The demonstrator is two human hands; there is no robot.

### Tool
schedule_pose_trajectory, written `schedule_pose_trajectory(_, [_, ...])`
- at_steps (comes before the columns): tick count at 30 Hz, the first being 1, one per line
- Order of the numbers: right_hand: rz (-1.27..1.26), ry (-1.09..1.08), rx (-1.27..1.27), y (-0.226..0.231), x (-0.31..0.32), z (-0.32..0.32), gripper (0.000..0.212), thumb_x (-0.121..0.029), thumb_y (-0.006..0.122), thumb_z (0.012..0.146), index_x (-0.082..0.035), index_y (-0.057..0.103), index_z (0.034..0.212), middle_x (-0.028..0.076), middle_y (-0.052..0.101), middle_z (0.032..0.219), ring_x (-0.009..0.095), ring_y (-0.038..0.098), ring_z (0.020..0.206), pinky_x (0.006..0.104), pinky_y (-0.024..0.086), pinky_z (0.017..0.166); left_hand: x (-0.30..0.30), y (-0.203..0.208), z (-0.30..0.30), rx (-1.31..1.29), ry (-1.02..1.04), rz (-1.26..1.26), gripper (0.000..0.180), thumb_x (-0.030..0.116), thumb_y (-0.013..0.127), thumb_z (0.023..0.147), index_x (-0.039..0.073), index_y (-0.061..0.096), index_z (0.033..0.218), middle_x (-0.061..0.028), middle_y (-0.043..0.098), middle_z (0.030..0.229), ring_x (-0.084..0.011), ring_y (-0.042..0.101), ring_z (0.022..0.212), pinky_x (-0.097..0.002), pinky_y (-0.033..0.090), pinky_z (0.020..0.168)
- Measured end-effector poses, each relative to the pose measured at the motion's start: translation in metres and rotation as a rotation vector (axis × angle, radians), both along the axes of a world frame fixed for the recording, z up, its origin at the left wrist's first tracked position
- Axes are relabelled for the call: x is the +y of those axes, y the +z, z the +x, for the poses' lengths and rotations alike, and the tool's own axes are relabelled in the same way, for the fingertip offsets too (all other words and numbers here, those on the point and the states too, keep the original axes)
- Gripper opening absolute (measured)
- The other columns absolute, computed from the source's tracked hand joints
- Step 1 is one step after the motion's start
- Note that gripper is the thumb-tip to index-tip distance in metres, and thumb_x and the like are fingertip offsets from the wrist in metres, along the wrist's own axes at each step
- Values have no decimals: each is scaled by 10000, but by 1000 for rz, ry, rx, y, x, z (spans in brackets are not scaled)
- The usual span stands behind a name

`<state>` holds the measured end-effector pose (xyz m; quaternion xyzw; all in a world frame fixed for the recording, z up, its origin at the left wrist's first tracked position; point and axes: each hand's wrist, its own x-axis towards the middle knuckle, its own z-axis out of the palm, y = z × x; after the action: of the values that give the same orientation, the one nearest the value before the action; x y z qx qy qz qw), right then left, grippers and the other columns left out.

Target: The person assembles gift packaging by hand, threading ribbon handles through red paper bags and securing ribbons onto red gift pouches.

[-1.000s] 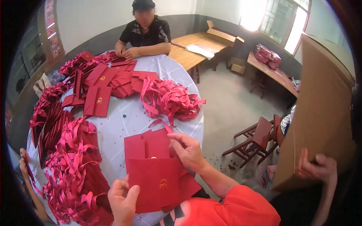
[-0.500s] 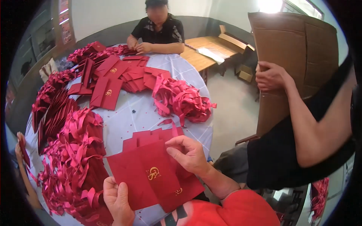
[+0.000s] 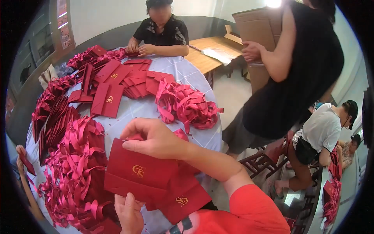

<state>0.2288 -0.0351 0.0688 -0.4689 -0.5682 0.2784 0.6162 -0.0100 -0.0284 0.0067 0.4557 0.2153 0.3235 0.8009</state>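
Two dark red envelopes with a small gold emblem lay in front of the person at the near edge of the round table (image 3: pixel 136 111): the upper envelope (image 3: pixel 138 173) was in both hands, and a second envelope (image 3: pixel 183 199) sat partly under it, lower and to the right. The left hand (image 3: pixel 128 212) came up from the bottom edge and pinched the upper envelope's lower edge, thumb on top. The right hand (image 3: pixel 154 138) reached in from the right across the envelope's top edge, fingers curled and pressed together at its upper left corner, gripping it there; the forearm ran back to an orange sleeve (image 3: pixel 245 214). Two big heaps of red ribbon showed, one ribbon heap (image 3: pixel 74 167) just left of the held envelope and another ribbon pile (image 3: pixel 191 103) past the right hand. More envelopes lay spread farther up the table, too many and too overlapped to count. Three other people were clearly visible: a seated person (image 3: pixel 159 31) across the table, a standing person (image 3: pixel 296 74) holding a cardboard box (image 3: pixel 257 23), and a crouching person (image 3: pixel 323 132) at right.
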Motion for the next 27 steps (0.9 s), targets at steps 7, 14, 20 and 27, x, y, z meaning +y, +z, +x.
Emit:
schedule_pose_trajectory(7, [-143,241,433,-50,15,28,136,-76,726,879,-9,678,987,-3,678,876,30,585,744,192,467,638,-1,-13,6,31,3,-128,568,253,537,989,65,301,1470,-106,540,1345,-251,628,1095,-391,561,822])
schedule_pose_trajectory(14, [-81,174,342,-67,23,25,133,-70,718,882,-21,691,1003,-5,682,892,35,593,792,202,476,718,1,-14,11,57,-21,-80,584,211,531,985,70,265,1485,-121,493,1395,-278,599,1159,-436,556,880])
schedule_pose_trajectory(20, [-20,153,264,-62,16,25,119,-65,728,869,-15,694,972,-3,684,901,44,597,810,206,487,731,6,-19,4,129,-40,-72,610,203,556,968,64,261,1484,-121,470,1414,-277,571,1192,-440,532,910])
schedule_pose_trajectory(27, [-104,263,377,-51,4,22,181,-20,726,862,-6,690,1039,39,707,980,83,630,888,235,502,789,4,-14,6,42,74,140,670,278,596,961,22,262,1482,-108,445,1436,-262,473,1294,-413,397,1074])
